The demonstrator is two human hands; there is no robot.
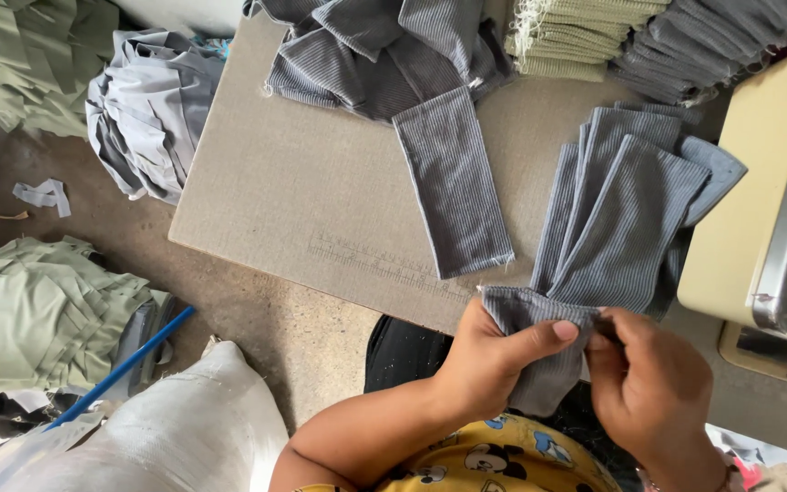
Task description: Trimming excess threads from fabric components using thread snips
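Grey striped fabric piece (539, 342) sits at the table (266, 200) edge, pinched closed between left hand (494, 351) and right hand (644, 383), apparently to work its seam; similar cut pieces (626, 214) fan out just beyond, within reach.

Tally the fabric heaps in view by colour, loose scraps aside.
Grey striped: 4, namely the piece in both hands, the fanned stack, the top-centre heap, the top-right stack
Pale blue-grey: 1
Light green: 3
Total: 8
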